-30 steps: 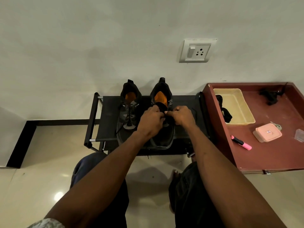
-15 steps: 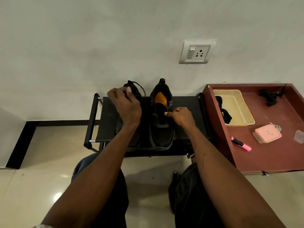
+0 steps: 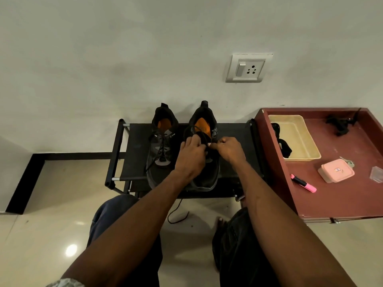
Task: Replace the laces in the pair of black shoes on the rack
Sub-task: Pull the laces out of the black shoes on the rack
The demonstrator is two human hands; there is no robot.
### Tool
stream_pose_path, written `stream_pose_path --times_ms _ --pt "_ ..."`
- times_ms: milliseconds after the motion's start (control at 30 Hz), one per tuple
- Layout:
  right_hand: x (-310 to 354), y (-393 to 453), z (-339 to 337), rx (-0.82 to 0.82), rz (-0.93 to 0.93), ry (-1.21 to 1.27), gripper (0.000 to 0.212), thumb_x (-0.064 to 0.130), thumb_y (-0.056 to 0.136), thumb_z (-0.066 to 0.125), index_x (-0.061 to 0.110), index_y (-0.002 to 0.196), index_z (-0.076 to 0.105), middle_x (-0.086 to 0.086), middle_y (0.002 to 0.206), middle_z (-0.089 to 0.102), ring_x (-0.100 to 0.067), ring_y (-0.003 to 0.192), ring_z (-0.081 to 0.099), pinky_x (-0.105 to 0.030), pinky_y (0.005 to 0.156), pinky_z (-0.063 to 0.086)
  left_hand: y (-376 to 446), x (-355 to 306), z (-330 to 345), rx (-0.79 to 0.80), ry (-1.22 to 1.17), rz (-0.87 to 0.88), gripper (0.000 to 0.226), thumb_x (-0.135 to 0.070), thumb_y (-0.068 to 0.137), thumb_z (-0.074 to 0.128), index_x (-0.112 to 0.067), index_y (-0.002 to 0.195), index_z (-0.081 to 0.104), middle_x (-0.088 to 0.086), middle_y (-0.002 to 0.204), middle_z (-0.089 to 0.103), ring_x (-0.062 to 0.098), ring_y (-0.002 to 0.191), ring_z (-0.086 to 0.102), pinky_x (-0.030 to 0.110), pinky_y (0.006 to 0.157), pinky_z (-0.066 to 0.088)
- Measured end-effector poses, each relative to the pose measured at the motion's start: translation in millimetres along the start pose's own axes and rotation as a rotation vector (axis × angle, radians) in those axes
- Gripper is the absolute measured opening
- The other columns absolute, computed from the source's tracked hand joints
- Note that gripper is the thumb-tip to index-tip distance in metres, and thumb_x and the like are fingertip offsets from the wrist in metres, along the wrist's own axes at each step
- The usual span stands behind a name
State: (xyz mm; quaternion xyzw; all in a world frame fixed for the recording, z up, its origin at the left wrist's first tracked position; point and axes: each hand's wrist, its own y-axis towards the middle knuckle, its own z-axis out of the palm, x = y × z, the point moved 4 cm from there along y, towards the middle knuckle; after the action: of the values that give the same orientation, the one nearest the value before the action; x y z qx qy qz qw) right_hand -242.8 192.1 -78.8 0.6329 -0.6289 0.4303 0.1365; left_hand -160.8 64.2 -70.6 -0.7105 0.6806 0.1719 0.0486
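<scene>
Now both hands meet over the right shoe [image 3: 204, 154] on the rack [image 3: 136, 154].
Left hand [image 3: 191, 155] and right hand [image 3: 230, 149] each pinch its black lace [image 3: 200, 134]; the left shoe [image 3: 162, 146] sits just beside.

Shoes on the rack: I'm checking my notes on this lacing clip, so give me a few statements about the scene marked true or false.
1. Both hands, left hand and right hand, work at the right shoe. True.
2. The left shoe has no lace. False: a lace runs up its front.
3. A pink marker lies on the red table. True.
4. The yellow tray sits on the rack. False: it sits on the red table.
</scene>
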Motion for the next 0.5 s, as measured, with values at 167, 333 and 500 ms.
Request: stream_pose_path --times_ms 167,333,500 --pt "2 -1 1 -0.009 0.009 -0.022 0.045 0.045 0.079 0.078 0.016 0.062 0.048 -0.003 0.063 0.054 -0.019 0.06 0.048 -0.032 0.057 0.037 0 3 10 0.109 0.041 0.016 0.028 -0.029 0.099 0.051 -0.011 0.117 0.062 0.008 0.125 0.039 0.027 0.114 0.039 0.042 0.098 0.04" --pt "1 -2 -1 -0.019 0.029 0.009 0.043 0.045 0.077 0.081 0.015 0.067 0.052 -0.005 0.064 0.055 -0.021 0.059 0.05 -0.033 0.058 0.039 1 12 -7 -0.118 -0.473 -0.211 0.016 -0.02 0.104 0.048 -0.01 0.092 0.046 0.003 0.111 0.039 0.008 0.076 0.042 0.019 0.067 0.041" --pt "7 -6 2 -0.016 0.018 0.035 0.045 0.039 0.078 0.08 0.015 0.063 0.046 -0.006 0.061 0.051 -0.021 0.057 0.048 -0.033 0.057 0.038 -7 14 -17 -0.358 -0.561 -0.333 0.016 -0.019 0.105 0.047 -0.011 0.091 0.047 0.003 0.109 0.04 0.003 0.08 0.037 0.011 0.067 0.039"
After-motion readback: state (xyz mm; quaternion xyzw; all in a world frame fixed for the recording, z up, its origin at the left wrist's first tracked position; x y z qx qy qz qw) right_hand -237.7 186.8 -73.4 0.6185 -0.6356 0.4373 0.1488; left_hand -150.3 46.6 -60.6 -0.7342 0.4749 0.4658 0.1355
